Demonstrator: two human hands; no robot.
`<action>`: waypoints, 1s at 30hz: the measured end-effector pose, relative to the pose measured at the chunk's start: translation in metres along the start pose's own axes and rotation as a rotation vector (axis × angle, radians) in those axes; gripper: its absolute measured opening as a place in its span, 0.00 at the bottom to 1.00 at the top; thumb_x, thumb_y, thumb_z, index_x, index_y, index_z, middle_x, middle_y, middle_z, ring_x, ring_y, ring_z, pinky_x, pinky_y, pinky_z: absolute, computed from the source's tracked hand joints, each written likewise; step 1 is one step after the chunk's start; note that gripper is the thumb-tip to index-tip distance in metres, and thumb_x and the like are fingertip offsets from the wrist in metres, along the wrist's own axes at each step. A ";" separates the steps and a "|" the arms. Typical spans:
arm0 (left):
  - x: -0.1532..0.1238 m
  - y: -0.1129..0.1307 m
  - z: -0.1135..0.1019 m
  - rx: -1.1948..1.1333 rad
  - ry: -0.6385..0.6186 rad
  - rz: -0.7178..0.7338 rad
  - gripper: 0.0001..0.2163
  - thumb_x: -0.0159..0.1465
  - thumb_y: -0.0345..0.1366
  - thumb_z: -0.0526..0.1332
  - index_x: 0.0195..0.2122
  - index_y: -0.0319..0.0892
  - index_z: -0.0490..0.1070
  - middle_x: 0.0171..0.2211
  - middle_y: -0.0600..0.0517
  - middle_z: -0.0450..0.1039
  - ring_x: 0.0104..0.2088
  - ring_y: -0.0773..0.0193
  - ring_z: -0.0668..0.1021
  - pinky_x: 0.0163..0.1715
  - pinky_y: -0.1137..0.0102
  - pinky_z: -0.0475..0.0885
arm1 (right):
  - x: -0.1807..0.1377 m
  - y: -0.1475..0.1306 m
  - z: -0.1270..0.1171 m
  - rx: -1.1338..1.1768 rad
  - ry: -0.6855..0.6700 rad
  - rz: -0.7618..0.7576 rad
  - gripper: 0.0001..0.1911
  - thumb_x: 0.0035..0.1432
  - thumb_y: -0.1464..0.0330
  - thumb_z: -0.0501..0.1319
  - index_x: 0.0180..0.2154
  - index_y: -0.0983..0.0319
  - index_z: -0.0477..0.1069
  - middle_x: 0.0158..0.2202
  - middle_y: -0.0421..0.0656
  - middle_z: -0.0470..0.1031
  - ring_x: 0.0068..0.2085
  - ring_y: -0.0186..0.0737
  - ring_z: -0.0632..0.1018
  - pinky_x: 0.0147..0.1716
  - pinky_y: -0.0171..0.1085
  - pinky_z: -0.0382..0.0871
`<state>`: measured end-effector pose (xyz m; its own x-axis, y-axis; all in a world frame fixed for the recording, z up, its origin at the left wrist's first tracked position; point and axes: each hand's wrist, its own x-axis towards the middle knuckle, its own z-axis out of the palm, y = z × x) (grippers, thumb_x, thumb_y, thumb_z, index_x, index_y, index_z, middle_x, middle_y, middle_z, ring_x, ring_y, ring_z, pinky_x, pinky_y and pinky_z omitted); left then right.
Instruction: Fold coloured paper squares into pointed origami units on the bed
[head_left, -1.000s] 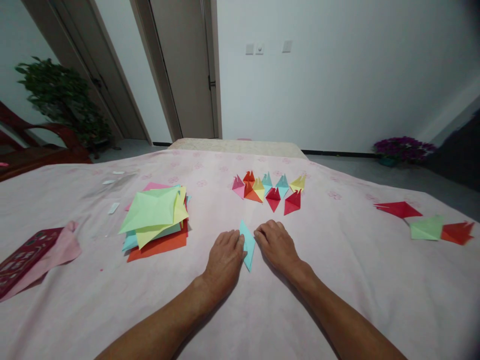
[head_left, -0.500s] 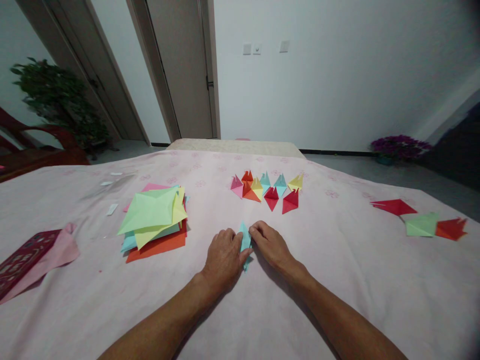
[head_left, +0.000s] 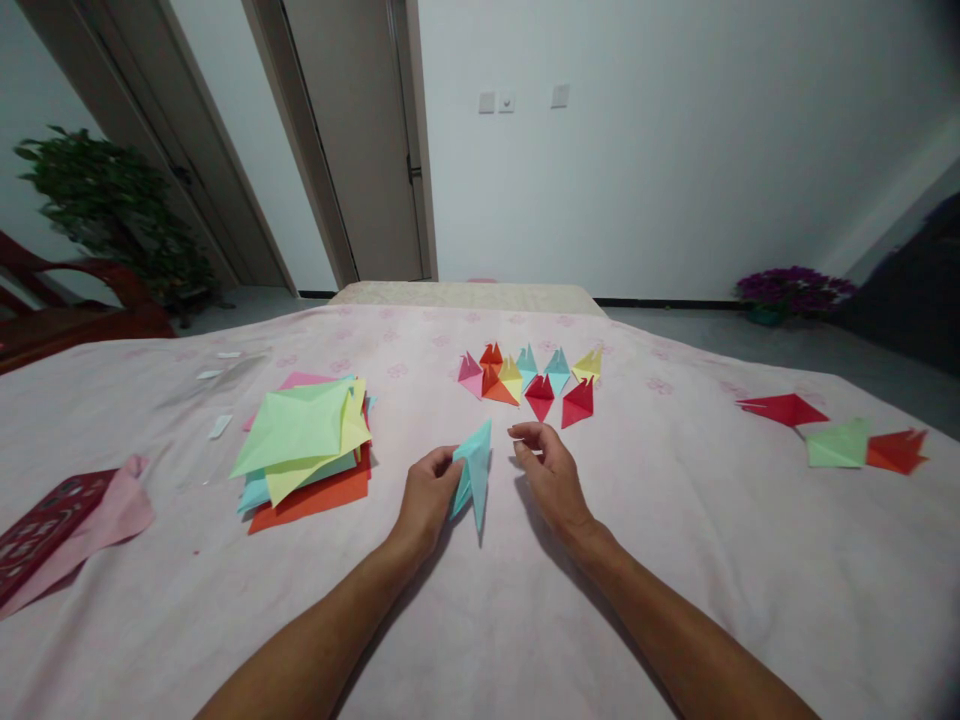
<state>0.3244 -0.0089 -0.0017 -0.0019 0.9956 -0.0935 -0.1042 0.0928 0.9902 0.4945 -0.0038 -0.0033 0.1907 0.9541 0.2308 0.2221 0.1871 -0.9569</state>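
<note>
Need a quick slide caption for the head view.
Left hand holds folded light-blue paper, the open right hand beside it, not touching, colourful paper birds beyond.

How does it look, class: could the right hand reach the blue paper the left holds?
Probably yes: the right hand is open beside the blue paper in the left hand, with nothing visible between.

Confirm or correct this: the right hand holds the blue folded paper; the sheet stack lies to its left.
Wrong hand: in the head view, the left hand holds the blue folded paper; the sheet stack does lie to its left.
</note>
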 end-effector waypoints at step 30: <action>-0.010 -0.006 -0.007 0.531 0.061 0.626 0.15 0.67 0.39 0.59 0.54 0.45 0.68 0.40 0.50 0.79 0.41 0.60 0.79 0.45 0.65 0.72 | -0.013 -0.013 0.006 -0.149 -0.244 -0.209 0.02 0.52 0.72 0.61 0.30 0.59 0.72 0.30 0.39 0.73 0.29 0.35 0.71 0.29 0.34 0.64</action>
<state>0.3177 -0.0195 -0.0071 0.0412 0.8638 0.5022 0.4181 -0.4714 0.7765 0.4834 -0.0175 0.0055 -0.1033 0.9300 0.3527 0.3731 0.3649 -0.8530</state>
